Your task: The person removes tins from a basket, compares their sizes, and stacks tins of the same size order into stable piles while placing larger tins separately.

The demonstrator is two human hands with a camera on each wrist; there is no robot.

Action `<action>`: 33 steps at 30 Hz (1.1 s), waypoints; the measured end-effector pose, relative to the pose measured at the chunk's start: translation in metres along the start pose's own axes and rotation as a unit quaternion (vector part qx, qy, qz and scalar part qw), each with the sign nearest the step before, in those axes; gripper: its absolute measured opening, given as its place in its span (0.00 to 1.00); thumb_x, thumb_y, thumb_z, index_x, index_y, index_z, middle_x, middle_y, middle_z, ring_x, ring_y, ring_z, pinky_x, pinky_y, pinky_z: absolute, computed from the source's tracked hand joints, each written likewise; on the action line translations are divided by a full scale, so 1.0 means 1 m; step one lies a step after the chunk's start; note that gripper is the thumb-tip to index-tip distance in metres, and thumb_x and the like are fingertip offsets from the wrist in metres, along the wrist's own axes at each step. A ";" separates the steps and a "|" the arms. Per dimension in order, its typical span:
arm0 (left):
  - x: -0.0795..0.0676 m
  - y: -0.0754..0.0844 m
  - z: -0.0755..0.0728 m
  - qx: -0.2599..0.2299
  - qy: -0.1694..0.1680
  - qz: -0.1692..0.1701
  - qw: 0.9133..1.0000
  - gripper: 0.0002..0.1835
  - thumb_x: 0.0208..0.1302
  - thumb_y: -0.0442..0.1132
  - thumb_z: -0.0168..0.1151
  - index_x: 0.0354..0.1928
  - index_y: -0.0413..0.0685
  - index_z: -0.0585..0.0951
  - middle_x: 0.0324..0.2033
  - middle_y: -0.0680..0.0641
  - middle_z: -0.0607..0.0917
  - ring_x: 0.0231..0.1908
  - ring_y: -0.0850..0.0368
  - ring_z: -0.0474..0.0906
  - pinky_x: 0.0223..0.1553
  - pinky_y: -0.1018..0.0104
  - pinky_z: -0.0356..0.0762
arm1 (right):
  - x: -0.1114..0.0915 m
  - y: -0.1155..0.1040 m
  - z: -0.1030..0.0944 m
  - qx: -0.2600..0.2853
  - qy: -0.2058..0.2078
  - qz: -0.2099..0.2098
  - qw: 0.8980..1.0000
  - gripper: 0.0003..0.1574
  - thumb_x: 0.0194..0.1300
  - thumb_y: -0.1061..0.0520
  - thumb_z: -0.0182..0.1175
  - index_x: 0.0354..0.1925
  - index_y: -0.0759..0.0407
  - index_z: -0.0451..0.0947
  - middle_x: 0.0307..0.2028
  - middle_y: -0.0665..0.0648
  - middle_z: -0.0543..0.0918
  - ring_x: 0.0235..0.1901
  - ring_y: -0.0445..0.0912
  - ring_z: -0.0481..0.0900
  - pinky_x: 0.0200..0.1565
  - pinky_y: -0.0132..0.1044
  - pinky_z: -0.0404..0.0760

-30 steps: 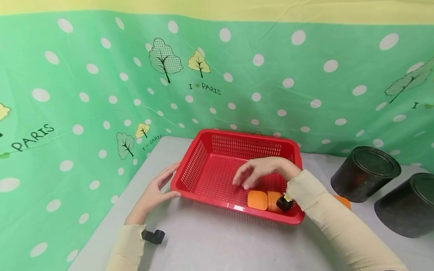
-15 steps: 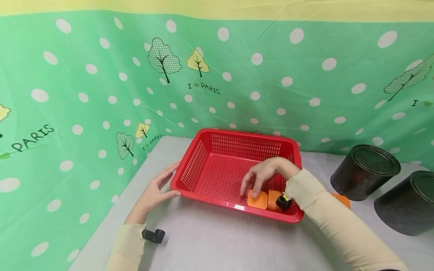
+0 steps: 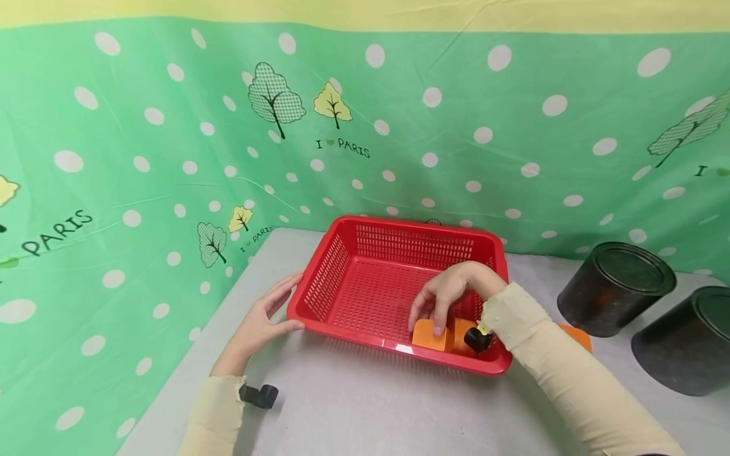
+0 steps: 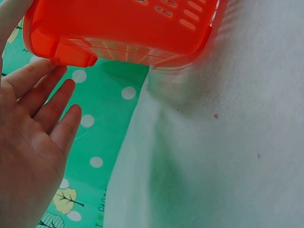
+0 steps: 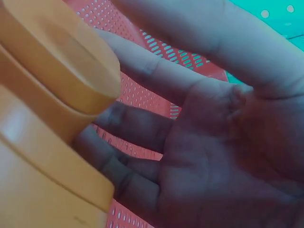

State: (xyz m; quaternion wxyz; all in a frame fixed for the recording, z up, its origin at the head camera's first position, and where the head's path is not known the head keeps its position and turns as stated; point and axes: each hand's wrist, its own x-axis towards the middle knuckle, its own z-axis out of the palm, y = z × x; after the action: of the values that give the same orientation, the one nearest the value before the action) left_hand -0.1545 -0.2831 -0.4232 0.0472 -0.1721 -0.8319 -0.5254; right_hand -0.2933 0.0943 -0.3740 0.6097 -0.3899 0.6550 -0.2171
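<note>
My right hand (image 3: 447,294) reaches into a red plastic basket (image 3: 356,339) and grips an orange plastic container (image 3: 429,334) with a rounded-square face. Its thumb lies on that face; the other fingers bend down behind it. Seen from the right wrist, the orange container (image 5: 57,61) fills the left side, with the fingers (image 5: 137,128) curled behind its stepped edge. More orange plastic (image 3: 461,334) sits just right of it, partly covered by a black wrist camera. My left hand (image 3: 259,326) touches the basket's left front corner, its fingers (image 4: 54,102) fairly straight and the thumb on the rim.
Two black lidded cans (image 3: 616,288) stand right of the basket. An orange piece (image 3: 577,337) shows between basket and cans, partly hidden by the sleeve. A green polka-dot cloth (image 3: 399,126) hangs behind and to the left. The table (image 3: 353,405) is pale grey.
My right hand has come down and right onto the orange container and gripped it. The container has tipped and shifted slightly left. My left hand has stayed at the basket corner.
</note>
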 end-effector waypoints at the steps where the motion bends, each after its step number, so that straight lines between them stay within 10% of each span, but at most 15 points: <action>1: 0.000 0.000 0.000 0.000 0.000 -0.001 1.000 0.47 0.52 0.30 0.75 0.75 0.47 0.64 0.75 0.42 0.63 0.70 0.79 0.59 0.69 0.86 0.59 | 0.000 0.000 0.000 -0.002 -0.006 -0.002 1.000 0.32 0.62 0.60 0.65 0.65 0.57 0.75 0.48 0.46 0.83 0.46 0.39 0.77 0.54 0.29 0.81; 23: -0.002 0.003 0.000 0.006 0.002 -0.001 1.000 0.47 0.52 0.31 0.76 0.75 0.48 0.64 0.75 0.42 0.62 0.70 0.80 0.58 0.70 0.84 0.60 | 0.001 0.003 0.001 0.037 -0.027 -0.034 0.998 0.37 0.62 0.64 0.63 0.69 0.60 0.68 0.52 0.51 0.81 0.51 0.43 0.77 0.56 0.31 0.83; 33: -0.002 0.003 0.001 0.005 0.003 -0.005 1.000 0.47 0.52 0.31 0.76 0.75 0.48 0.64 0.75 0.42 0.63 0.69 0.81 0.58 0.70 0.85 0.60 | -0.003 0.001 0.001 0.044 0.069 -0.095 0.992 0.36 0.62 0.62 0.66 0.67 0.57 0.70 0.59 0.52 0.80 0.55 0.45 0.77 0.60 0.35 0.82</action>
State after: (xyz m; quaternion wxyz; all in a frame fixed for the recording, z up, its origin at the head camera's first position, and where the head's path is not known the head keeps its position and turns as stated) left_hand -0.1518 -0.2816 -0.4211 0.0480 -0.1665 -0.8354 -0.5216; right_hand -0.2927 0.0973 -0.3729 0.5560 -0.4071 0.6458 -0.3287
